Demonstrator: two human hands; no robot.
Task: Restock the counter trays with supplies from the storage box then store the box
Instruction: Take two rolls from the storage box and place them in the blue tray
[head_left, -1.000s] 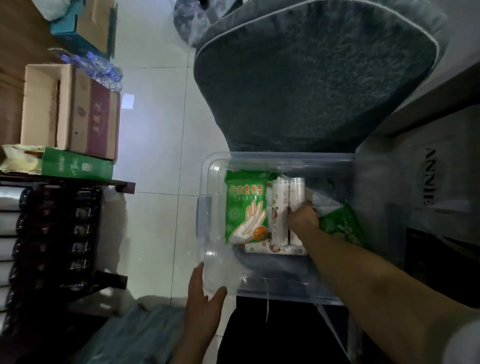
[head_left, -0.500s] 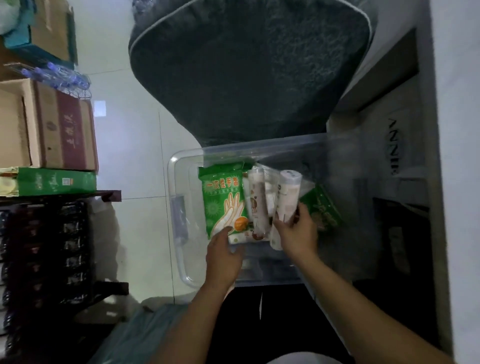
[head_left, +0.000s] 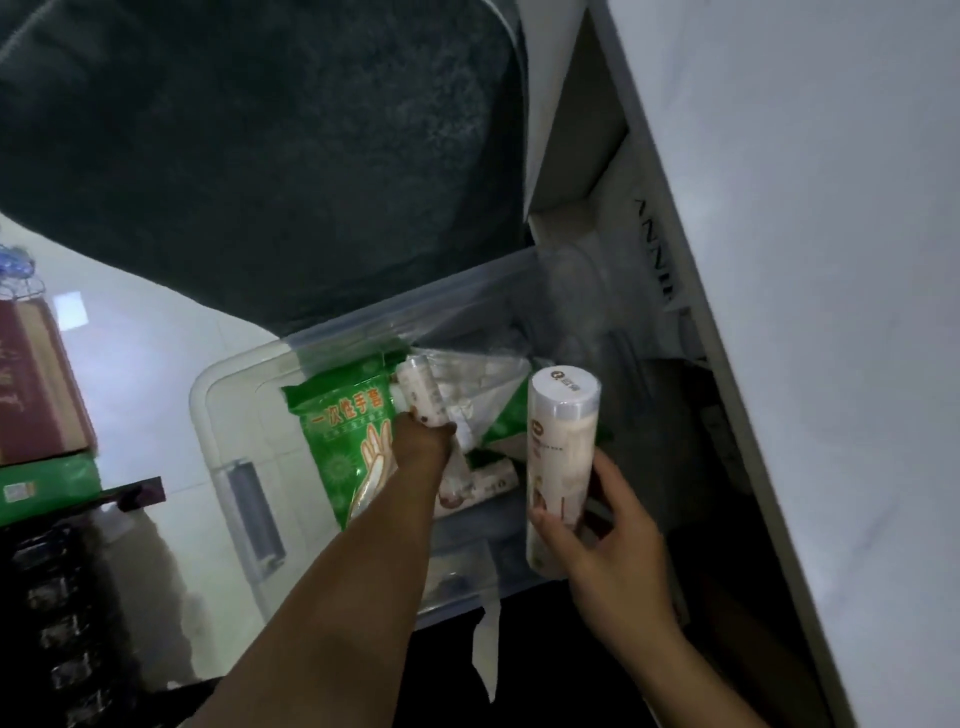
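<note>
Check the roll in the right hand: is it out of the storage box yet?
Out. The right hand holds the roll upright, lifted above the storage box rim, nearer the camera than the packs inside.

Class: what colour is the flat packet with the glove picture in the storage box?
Green packet, head view.

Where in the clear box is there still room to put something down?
The box has bare floor along its left wall, beside the green pack, and a strip at the near wall. The middle is crowded with rolls and packs, where the left hand grips a roll. The right hand holds another roll.
</note>
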